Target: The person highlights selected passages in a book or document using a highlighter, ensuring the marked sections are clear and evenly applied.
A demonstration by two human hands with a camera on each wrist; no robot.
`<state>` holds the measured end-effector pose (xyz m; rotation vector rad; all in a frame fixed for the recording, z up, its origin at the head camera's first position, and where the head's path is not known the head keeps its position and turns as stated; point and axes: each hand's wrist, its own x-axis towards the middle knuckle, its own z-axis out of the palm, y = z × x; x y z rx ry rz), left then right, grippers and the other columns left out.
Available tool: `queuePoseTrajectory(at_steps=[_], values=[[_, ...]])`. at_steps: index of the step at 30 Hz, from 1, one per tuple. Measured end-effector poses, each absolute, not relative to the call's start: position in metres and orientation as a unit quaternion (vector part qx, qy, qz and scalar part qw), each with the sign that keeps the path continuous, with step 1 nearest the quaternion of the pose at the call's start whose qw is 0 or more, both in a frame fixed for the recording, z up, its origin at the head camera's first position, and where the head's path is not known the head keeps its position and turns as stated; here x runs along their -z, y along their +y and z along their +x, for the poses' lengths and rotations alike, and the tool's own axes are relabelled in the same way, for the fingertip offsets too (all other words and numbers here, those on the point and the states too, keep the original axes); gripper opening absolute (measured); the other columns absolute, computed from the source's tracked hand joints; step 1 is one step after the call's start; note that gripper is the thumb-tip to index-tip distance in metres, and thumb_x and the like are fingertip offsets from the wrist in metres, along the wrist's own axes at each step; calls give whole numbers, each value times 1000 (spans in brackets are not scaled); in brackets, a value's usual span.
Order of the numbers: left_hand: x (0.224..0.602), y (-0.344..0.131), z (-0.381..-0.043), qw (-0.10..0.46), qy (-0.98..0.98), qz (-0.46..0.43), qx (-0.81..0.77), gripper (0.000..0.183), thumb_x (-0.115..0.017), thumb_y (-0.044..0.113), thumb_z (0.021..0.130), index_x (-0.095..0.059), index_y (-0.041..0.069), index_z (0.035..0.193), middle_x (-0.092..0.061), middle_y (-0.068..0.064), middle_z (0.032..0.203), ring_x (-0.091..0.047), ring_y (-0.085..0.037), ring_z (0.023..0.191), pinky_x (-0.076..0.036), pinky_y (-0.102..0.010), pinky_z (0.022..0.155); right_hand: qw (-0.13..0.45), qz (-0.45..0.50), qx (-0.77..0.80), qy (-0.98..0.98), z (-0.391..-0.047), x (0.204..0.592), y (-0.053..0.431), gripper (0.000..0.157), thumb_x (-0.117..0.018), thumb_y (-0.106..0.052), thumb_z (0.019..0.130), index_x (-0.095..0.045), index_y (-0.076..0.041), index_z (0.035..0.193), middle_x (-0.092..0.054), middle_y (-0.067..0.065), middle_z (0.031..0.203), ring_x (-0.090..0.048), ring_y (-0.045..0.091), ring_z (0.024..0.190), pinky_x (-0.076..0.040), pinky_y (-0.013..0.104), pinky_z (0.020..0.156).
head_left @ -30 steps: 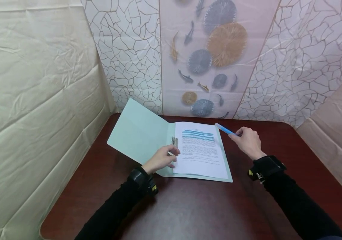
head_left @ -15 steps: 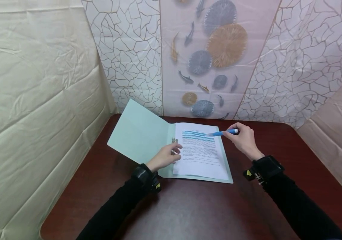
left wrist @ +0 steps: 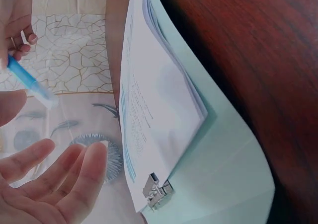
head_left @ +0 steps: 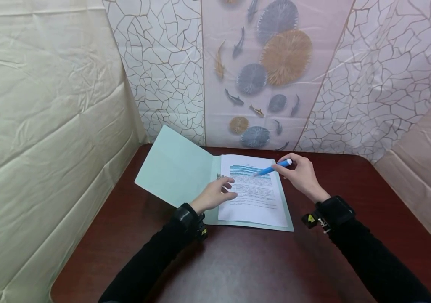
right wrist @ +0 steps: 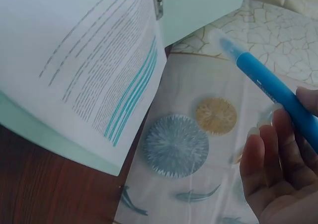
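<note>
A blue highlighter (head_left: 270,169) with a clear cap over its tip is pinched between the thumb and fingers of my right hand (head_left: 303,176). It slants over the upper part of the printed sheets (head_left: 253,212), capped end toward the lower left. Several blue highlighted lines cross the top of the page. My left hand (head_left: 212,197) hovers near the sheets' left edge, fingers spread and slightly bent, holding nothing. The sheets lie in an open pale green folder (head_left: 175,166), beside a metal clip (left wrist: 158,190) at its spine. In the right wrist view the highlighter (right wrist: 278,87) shows large.
The folder rests on a dark red-brown wooden table (head_left: 245,265) with rounded corners. Behind it hangs a patterned cloth (head_left: 253,97) with fish and round leaf prints. Plain cream cloth (head_left: 48,126) stands at the left side, and beige cloth (head_left: 423,155) at the right.
My right hand has moved left with the highlighter, whose capped end has swung from the upper left to the lower left over the page. My left hand has shifted slightly right.
</note>
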<state>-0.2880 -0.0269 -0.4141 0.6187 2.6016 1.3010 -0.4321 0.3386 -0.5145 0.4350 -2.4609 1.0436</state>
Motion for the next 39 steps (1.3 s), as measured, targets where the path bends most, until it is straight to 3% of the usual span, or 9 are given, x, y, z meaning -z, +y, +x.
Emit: queuePoseTrajectory(at_steps=[6, 9, 15, 20, 25, 32, 35, 39], values=[[410, -18, -291, 74, 875, 212, -429, 52, -60, 36, 94, -51, 8, 137, -59, -18, 130, -58, -27, 112, -51, -40, 92, 196, 167, -394, -882, -434, 517, 328, 31, -66, -55, 84, -61, -40, 111, -63, -16, 98, -60, 5, 77, -51, 26, 68], [409, -12, -292, 69, 874, 216, -430, 54, -58, 40, 95, -51, 7, 137, -59, -18, 131, -59, -27, 112, -51, -40, 93, 182, 191, -411, -873, -425, 510, 319, 32, -67, -49, 86, -62, -35, 114, -64, -14, 103, -61, 8, 79, -52, 25, 67], [407, -4, -293, 59, 876, 223, -424, 53, -54, 43, 97, -52, 8, 137, -61, -14, 128, -60, -24, 110, -52, -37, 90, 97, 257, -495, -824, -363, 442, 281, 27, -67, -30, 90, -66, -13, 112, -66, 2, 102, -62, 20, 86, -52, 27, 74], [404, 0, -294, 52, 873, 234, -425, 52, -47, 45, 100, -52, 9, 136, -63, -11, 126, -60, -23, 111, -53, -37, 88, 79, 243, -489, -834, -313, 384, 246, 28, -68, -34, 89, -66, -12, 105, -65, 6, 98, -61, 30, 85, -53, 35, 74], [401, 5, -293, 51, 864, 251, -434, 47, -43, 44, 101, -53, 11, 135, -65, -8, 122, -62, -21, 111, -53, -34, 88, 70, 299, -525, -794, -342, 414, 260, 19, -66, -24, 92, -67, -11, 106, -66, 2, 98, -61, 20, 83, -51, 27, 74], [398, 12, -293, 78, 818, 276, -498, 29, -44, 27, 103, -57, 7, 120, -68, -14, 98, -67, -20, 80, -56, -26, 71, 46, 252, -499, -828, -295, 364, 227, 24, -64, -23, 93, -65, 0, 99, -66, 6, 92, -61, 15, 78, -52, 30, 71], [398, 12, -292, 93, 808, 280, -510, 25, -42, 24, 104, -56, 5, 113, -64, -13, 89, -60, -16, 68, -53, -26, 65, 30, 233, -503, -832, -292, 359, 224, 20, -64, -16, 93, -66, 3, 98, -69, 6, 87, -62, 15, 76, -52, 30, 70], [398, 13, -291, 106, 811, 282, -501, 26, -36, 27, 105, -53, 7, 110, -52, -4, 81, -47, -14, 64, -43, -24, 59, 24, 205, -516, -831, -294, 360, 223, 20, -66, -18, 92, -68, 1, 98, -71, 10, 83, -63, 27, 76, -54, 33, 69]])
